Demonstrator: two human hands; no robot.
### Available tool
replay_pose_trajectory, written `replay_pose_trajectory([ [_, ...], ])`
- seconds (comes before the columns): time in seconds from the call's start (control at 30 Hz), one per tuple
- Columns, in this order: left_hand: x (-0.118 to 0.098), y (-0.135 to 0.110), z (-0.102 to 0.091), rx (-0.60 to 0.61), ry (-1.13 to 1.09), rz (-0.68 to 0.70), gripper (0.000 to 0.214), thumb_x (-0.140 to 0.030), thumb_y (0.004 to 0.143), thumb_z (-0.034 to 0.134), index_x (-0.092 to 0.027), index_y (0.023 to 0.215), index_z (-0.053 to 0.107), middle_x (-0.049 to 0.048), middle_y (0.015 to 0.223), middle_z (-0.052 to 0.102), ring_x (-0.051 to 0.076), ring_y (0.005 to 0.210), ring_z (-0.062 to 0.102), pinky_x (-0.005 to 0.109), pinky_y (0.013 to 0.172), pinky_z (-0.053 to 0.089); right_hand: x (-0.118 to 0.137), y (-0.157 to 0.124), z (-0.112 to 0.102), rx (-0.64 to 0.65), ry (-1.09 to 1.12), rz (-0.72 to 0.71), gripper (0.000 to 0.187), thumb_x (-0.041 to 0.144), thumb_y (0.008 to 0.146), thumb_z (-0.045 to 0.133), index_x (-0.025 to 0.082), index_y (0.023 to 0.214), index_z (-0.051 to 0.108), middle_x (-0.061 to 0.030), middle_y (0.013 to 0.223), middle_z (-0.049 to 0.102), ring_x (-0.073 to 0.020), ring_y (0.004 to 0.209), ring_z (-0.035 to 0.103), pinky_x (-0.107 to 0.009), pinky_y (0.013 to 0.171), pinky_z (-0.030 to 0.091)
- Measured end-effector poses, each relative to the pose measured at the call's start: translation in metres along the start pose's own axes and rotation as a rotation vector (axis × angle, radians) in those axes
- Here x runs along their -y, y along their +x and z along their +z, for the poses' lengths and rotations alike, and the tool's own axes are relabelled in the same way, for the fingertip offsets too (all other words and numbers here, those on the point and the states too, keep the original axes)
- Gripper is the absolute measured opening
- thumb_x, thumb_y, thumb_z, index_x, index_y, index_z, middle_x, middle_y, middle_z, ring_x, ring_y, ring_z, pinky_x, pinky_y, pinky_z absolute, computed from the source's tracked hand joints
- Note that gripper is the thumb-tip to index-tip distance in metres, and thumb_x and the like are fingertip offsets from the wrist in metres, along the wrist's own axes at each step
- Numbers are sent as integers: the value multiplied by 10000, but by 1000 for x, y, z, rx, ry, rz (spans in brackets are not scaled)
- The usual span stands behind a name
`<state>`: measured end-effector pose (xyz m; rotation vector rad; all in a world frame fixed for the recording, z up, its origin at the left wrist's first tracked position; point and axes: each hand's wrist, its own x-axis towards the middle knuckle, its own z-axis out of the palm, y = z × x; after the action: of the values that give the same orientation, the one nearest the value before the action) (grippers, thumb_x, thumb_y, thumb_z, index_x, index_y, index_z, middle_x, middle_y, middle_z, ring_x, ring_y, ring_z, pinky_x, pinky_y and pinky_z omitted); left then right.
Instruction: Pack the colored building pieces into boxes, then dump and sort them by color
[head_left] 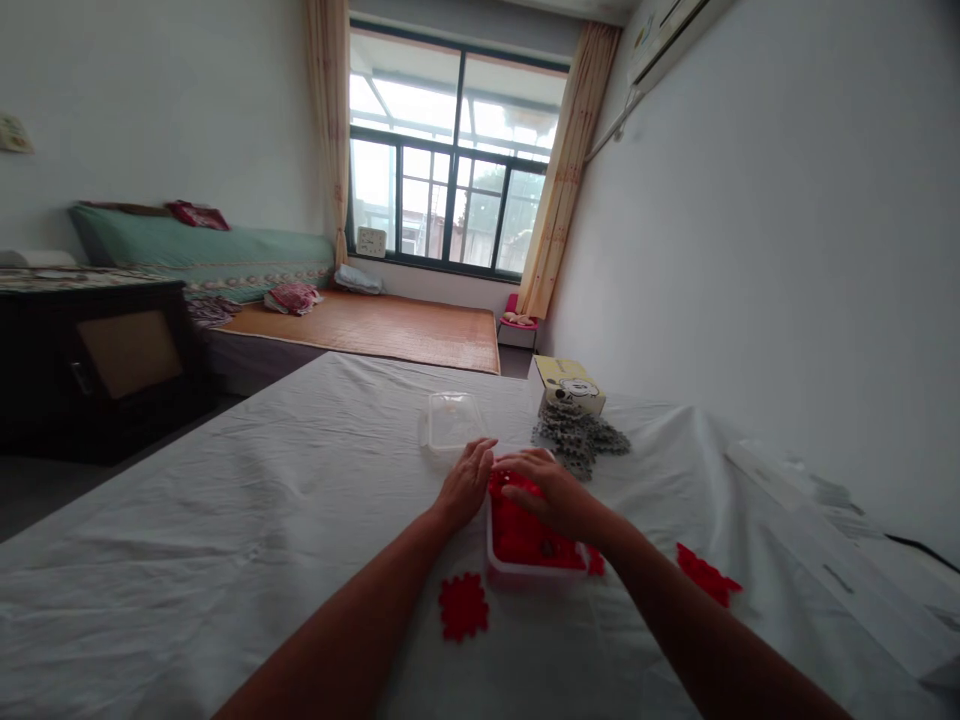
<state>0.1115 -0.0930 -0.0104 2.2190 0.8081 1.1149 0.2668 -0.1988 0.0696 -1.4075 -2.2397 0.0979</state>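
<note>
A white plastic container [492, 545] filled with red pieces [521, 535] stands on the cloth-covered surface in front of me. My left hand [466, 484] rests at its far left corner, fingers stretched out. Over the far part of the container, my right hand [551, 488] reaches across the red pieces, with its thumb and fingers apart. Whether its fingertips touch them is unclear. One red toothed square piece [463, 606] lies flat, left of the container's near side. Another red piece [706, 575] lies to the right, beyond my right forearm. A clear lid [454, 421] lies behind my left hand.
A heap of grey toothed pieces [577, 435] sits in front of a yellow box [568, 383] at the far right. White cloth [247, 540] covers the surface, with wrinkles. Clear plastic packaging [825, 540] lies along the right edge. Beyond are a bed [390, 325] and a dark cabinet [45, 350].
</note>
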Motion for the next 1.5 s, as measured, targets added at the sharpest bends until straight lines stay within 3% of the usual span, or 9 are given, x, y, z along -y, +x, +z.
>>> replay_pose_trajectory([
  [0.1, 1, 1, -1, -9, -20, -31, 425, -284, 963, 208, -155, 1232, 511, 98, 1237, 566, 167, 1217, 480, 366, 1081, 354, 14, -4, 5, 82, -43, -49, 240, 420, 877, 523, 298, 1049, 637, -14, 1149, 648, -219, 1165, 480, -395, 983, 364],
  [0.23, 4, 1, -1, 23, 7, -25, 394, -316, 954, 267, -194, 1240, 510, 72, 1247, 567, 177, 1196, 505, 360, 1069, 366, 8, -23, -12, -10, -73, 47, 244, 420, 875, 519, 295, 1039, 648, -26, 1185, 629, -225, 1149, 492, -415, 994, 363],
  [0.4, 7, 0, 1, 41, 34, -28, 407, -357, 953, 288, -198, 1269, 488, 83, 1252, 558, 200, 1177, 521, 380, 1040, 393, -57, -103, -61, -212, -128, 493, 408, 484, 882, 411, 258, 1168, 596, -74, 1190, 633, -246, 1130, 549, -424, 989, 396],
  [0.5, 8, 1, 2, 47, 40, -21, 419, -358, 953, 278, -184, 1280, 475, 93, 1248, 557, 202, 1173, 525, 374, 1037, 394, -102, -170, -72, -11, -190, 785, 540, 571, 709, 595, 227, 1122, 638, -118, 1166, 651, -330, 1090, 581, -458, 954, 427],
  [0.63, 8, 2, 3, 43, 43, -25, 419, -356, 953, 273, -191, 1282, 472, 86, 1255, 556, 196, 1147, 549, 362, 1026, 405, -125, -219, -60, 53, -161, 814, 605, 523, 635, 669, 214, 1152, 615, -113, 1144, 652, -313, 1065, 586, -411, 929, 443],
  [0.8, 9, 2, 3, 37, 52, -17, 424, -354, 953, 269, -188, 1286, 471, 83, 1281, 547, 193, 1163, 538, 365, 1035, 398, -110, -199, -47, 26, -78, 758, 374, 431, 641, 652, 180, 917, 643, -68, 885, 649, -220, 833, 610, -328, 796, 475],
  [1.03, 8, 2, 1, 34, 54, -17, 413, -346, 951, 287, -196, 1282, 482, 81, 1276, 552, 193, 1186, 518, 377, 1047, 387, -73, -145, -34, 63, 14, 640, 308, 428, 697, 622, 187, 884, 589, -50, 884, 619, -185, 798, 577, -295, 740, 456],
  [1.27, 7, 1, 1, 55, 47, -32, 426, -353, 958, 268, -179, 1294, 465, 93, 1277, 544, 196, 1186, 515, 378, 1049, 380, -64, -133, -12, 111, -109, 604, 202, 328, 637, 642, 193, 759, 552, -9, 783, 574, -159, 744, 516, -261, 686, 405],
  [1.5, 4, 1, 1, 45, 32, -23, 421, -340, 954, 278, -164, 1281, 475, 105, 1246, 559, 196, 1182, 515, 375, 1045, 384, -57, -98, -33, -11, 52, 625, 214, 253, 643, 610, 206, 798, 471, 45, 672, 556, -108, 583, 482, -231, 572, 385],
])
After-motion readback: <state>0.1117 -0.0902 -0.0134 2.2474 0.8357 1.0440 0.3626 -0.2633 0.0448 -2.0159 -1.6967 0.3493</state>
